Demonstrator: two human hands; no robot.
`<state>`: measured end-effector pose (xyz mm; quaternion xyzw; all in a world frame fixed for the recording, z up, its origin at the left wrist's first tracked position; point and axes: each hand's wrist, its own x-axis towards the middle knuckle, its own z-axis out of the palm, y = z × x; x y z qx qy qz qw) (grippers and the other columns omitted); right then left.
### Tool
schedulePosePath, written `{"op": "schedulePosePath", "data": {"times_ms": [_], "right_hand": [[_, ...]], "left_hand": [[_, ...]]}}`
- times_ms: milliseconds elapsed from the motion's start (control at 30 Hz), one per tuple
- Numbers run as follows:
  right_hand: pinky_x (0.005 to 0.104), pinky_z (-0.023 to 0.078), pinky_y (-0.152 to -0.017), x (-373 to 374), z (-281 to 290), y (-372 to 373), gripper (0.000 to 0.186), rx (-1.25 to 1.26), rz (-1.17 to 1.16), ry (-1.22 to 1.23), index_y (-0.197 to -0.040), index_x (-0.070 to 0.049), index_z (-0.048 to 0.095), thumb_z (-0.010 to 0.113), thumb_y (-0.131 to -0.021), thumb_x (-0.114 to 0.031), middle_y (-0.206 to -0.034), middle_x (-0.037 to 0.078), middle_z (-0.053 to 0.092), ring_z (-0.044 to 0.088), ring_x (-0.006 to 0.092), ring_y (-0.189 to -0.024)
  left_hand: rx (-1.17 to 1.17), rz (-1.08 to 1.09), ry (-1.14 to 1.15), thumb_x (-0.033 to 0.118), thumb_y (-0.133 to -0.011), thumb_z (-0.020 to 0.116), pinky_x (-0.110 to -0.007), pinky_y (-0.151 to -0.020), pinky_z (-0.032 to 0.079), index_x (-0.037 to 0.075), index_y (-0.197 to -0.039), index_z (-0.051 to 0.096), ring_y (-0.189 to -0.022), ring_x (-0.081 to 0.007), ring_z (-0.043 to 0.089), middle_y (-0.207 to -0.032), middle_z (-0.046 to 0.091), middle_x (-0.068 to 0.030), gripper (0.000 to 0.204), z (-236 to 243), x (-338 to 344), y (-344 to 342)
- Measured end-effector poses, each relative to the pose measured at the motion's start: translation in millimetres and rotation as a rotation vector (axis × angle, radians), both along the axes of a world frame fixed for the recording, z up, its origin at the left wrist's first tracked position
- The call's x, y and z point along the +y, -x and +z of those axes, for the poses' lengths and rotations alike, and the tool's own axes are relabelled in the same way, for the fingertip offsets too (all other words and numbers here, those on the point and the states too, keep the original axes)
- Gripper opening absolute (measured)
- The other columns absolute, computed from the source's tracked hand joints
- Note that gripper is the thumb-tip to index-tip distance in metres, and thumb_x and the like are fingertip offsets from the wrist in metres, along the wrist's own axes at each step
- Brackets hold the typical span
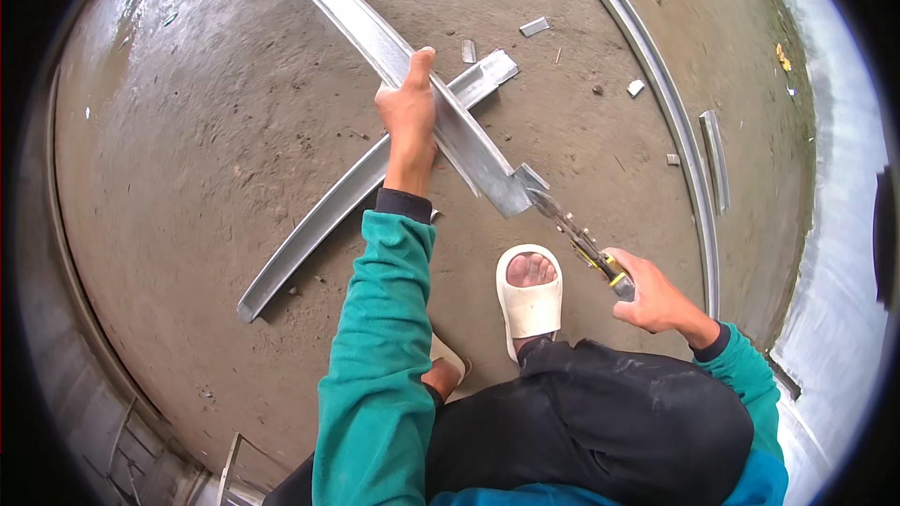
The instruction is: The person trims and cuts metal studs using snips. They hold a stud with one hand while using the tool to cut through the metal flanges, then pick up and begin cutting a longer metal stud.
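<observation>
My left hand (pixel 410 112) is closed around a long, shiny metal channel (pixel 361 30), which slants from the upper left down toward the middle. In my right hand (pixel 653 294) are the handles of a pair of tin snips (pixel 586 248) with black and yellow grips. The blades of the snips meet the near end of the channel, where a small flap of metal (pixel 532 176) sticks up at the corner. Beneath the held piece, a second metal channel (pixel 319 220) lies crosswise on the floor. My fingers under the channel are hidden.
A long curved-looking metal track (pixel 670 98) runs along the floor on the right, with a short metal strip (pixel 715 161) beside it. Several metal offcuts (pixel 534 26) lie scattered on the concrete floor (pixel 187 131). A pale wall (pixel 848 225) stands at the right. My sandalled foot (pixel 531 295) is close below the snips.
</observation>
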<state>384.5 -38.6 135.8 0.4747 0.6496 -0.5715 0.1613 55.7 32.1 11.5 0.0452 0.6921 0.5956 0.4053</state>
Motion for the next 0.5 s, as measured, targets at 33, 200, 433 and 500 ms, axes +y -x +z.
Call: {"op": "schedulePosePath", "data": {"times_ms": [33,200,433,500], "right_hand": [[0.037,0.047,-0.073,0.2,2.1,-0.9,0.061,-0.008,0.017,-0.027,-0.123,0.001,0.049,0.062,-0.065,-0.012,-0.091,0.017,0.058,0.055,0.028,-0.08],[0.0385,0.047,-0.077,2.2,4.9,5.1,0.063,-0.037,0.009,-0.037,-0.124,0.002,0.049,0.062,-0.064,-0.012,-0.096,0.019,0.06,0.058,0.0315,-0.086],[0.0395,0.048,-0.078,2.0,-8.2,9.7,0.061,0.026,0.011,-0.109,-0.122,0.002,0.052,0.063,-0.063,-0.013,-0.091,0.02,0.061,0.06,0.0335,-0.083],[0.0392,0.048,-0.077,0.2,-8.3,11.2,0.061,0.025,0.003,-0.123,-0.121,0.001,0.052,0.063,-0.063,-0.013,-0.091,0.02,0.061,0.06,0.0334,-0.082]], "left_hand": [[-0.002,0.002,0.0,0.032,-0.08,0.074,-0.032,-0.077,0.046,-0.013,-0.099,0.064,-0.084,-0.016,0.055,-0.093,0.062,-0.0083,0.05,1.5,-0.2,-0.2],[-0.046,-0.005,-0.014,0.031,-0.08,0.073,-0.032,-0.077,0.046,-0.013,-0.099,0.064,-0.083,-0.0162,0.055,-0.091,0.063,-0.0081,0.048,7.1,2.3,-2.7],[-0.019,-0.011,-0.047,0.031,-0.081,0.073,-0.03,-0.074,0.044,-0.012,-0.095,0.064,-0.079,-0.0148,0.053,-0.087,0.06,-0.0066,0.046,10.9,-1.2,-7.2],[-0.017,-0.095,-0.062,0.042,-0.078,0.073,-0.039,-0.08,0.048,-0.012,-0.119,0.056,-0.095,-0.0242,0.055,-0.11,0.055,-0.0169,0.07,6.9,-3.1,-1.8]]}}
